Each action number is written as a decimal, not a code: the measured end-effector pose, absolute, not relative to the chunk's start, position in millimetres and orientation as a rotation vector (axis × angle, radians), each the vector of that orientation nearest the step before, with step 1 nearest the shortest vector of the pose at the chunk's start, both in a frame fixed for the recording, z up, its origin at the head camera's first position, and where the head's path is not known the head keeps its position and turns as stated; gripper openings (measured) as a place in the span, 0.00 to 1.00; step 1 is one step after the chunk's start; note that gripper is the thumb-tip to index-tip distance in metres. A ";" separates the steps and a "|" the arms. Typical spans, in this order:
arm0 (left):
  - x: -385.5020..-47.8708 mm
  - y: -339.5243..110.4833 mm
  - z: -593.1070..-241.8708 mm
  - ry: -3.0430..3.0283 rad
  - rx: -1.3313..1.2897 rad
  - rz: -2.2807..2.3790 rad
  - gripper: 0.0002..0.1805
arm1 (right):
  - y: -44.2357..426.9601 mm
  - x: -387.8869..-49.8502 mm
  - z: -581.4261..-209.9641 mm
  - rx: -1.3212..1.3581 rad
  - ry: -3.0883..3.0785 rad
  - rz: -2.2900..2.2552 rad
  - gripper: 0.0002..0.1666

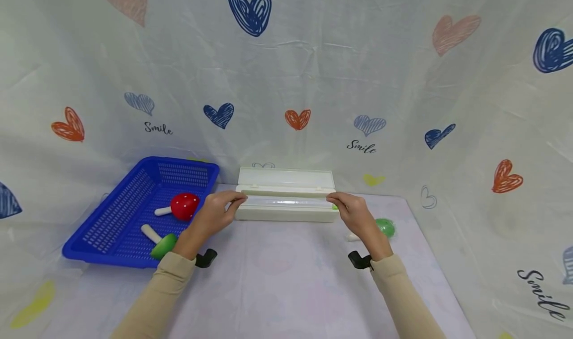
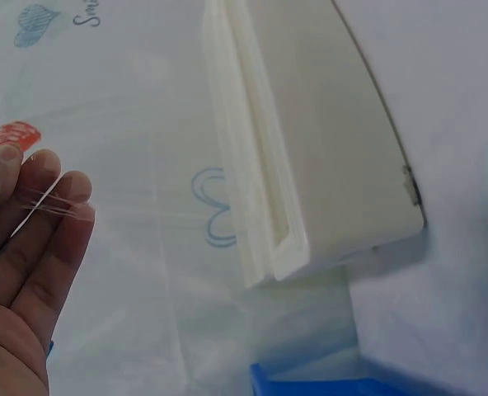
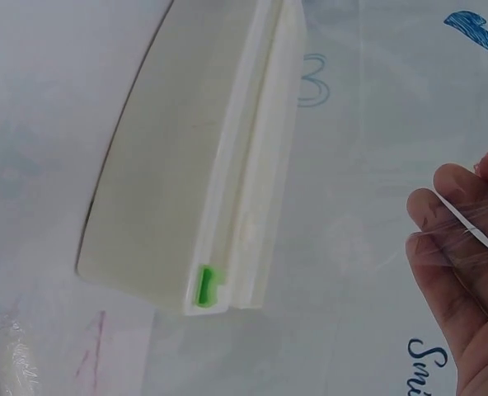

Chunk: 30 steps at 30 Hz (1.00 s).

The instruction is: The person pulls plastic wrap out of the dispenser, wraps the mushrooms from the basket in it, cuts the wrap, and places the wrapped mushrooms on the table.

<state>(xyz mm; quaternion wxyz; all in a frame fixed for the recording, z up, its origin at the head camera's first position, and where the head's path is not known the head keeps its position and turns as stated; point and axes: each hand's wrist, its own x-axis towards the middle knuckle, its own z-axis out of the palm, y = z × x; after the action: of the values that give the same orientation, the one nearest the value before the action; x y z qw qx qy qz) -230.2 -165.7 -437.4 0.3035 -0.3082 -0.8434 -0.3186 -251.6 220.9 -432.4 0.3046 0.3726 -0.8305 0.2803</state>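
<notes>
A white cling film dispenser box (image 1: 286, 214) stands at the back of the table, its lid (image 1: 285, 176) raised behind it. My left hand (image 1: 215, 212) pinches clear cling film (image 2: 58, 205) between thumb and fingers near the box's left end. Near the right end, my right hand (image 1: 353, 212) pinches the film's other side, and the film (image 3: 454, 239) lies across its fingers. Between the hands the film is so clear that its edges are hard to make out. A green tab (image 3: 206, 285) shows at the box's right end.
At left, a blue plastic basket (image 1: 96, 249) holds a red spotted toy mushroom (image 1: 184, 206) and a green one (image 1: 163, 246), partly behind my left forearm. Another green mushroom (image 1: 386, 227), shiny with film, lies behind my right wrist. A heart-print curtain (image 1: 322, 80) hangs behind the table.
</notes>
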 end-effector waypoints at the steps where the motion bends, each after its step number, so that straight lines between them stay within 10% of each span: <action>1: -230.2 -165.7 -437.1 -2.236 -0.819 -0.842 0.09 | 221.1 -251.4 -432.2 0.985 -2.199 0.743 0.10; 30: -211.8 -168.0 -428.5 -2.099 -0.929 -0.794 0.14 | 226.4 -228.7 -427.1 0.996 -2.144 0.738 0.14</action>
<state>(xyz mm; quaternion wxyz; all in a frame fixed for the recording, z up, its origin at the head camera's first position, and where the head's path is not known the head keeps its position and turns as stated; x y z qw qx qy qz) -211.8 -168.0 -428.5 0.3487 -0.3585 -0.8100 -0.3062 -228.7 226.4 -427.1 0.3262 0.3802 -0.8183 0.2818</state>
